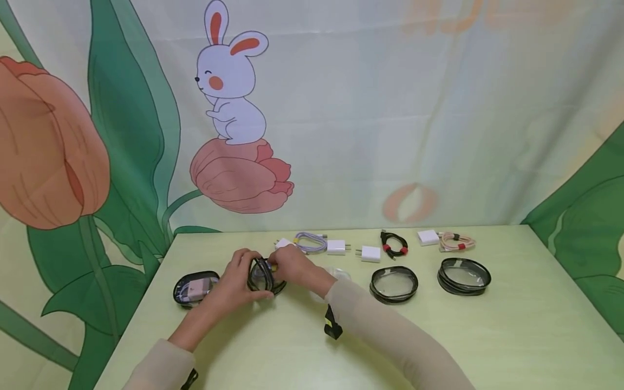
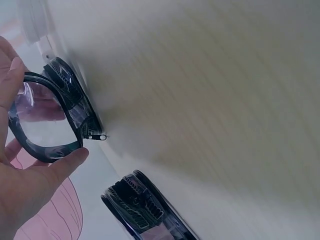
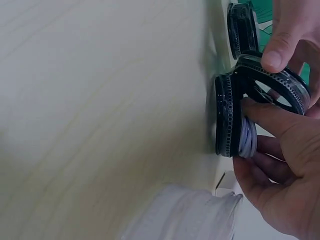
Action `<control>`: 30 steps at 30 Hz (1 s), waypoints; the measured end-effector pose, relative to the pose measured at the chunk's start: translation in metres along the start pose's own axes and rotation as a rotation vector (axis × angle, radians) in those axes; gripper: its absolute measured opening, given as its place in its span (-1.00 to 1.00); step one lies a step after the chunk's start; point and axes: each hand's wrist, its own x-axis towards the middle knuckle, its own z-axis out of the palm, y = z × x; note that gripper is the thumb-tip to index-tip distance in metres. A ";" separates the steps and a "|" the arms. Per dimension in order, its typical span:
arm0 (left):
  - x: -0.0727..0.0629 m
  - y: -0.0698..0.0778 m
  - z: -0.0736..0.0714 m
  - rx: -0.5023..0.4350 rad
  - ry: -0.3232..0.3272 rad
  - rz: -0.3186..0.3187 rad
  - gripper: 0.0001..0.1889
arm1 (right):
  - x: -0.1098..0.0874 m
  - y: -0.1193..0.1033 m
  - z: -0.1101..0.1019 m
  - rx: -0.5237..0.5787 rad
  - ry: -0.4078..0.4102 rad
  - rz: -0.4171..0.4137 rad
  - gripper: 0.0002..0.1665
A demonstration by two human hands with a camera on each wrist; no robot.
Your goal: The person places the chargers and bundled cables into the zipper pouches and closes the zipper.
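Observation:
A round clear zip case (image 1: 261, 277) with black edging stands open at the left of the table. My left hand (image 1: 231, 281) grips its raised lid (image 2: 46, 145), thumb on the black rim. A small zip pull (image 2: 97, 136) hangs at the case's edge in the left wrist view. With thumb and fingers, my right hand (image 3: 280, 165) pinches a coiled pale lilac cable (image 3: 247, 137) right at the opening of the case's lower half (image 3: 225, 115). Left of my left hand lies another zip case (image 1: 195, 290) with a cable and a plug-like block inside.
Along the back lie white charger plugs (image 1: 336, 247), a lilac cable (image 1: 314, 242), a black cable (image 1: 395, 245) and a pink cable (image 1: 457, 242). Two black-rimmed cases (image 1: 394, 286) (image 1: 464, 277) sit at the right. My right forearm partly hides a whitish clear item (image 1: 337, 273).

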 end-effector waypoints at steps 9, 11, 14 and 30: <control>0.003 -0.003 0.000 0.011 0.012 0.027 -0.10 | -0.002 0.005 -0.016 0.053 -0.151 -0.019 -0.81; 0.004 -0.002 -0.001 0.015 0.011 0.024 -0.10 | -0.002 0.006 -0.019 0.065 -0.164 -0.030 -0.90; 0.005 -0.001 -0.003 0.011 0.006 0.010 -0.10 | -0.003 0.007 -0.021 0.048 -0.174 -0.048 -0.83; 0.001 0.002 -0.002 0.036 -0.008 0.001 -0.11 | -0.002 0.018 -0.009 0.110 -0.168 -0.005 -0.69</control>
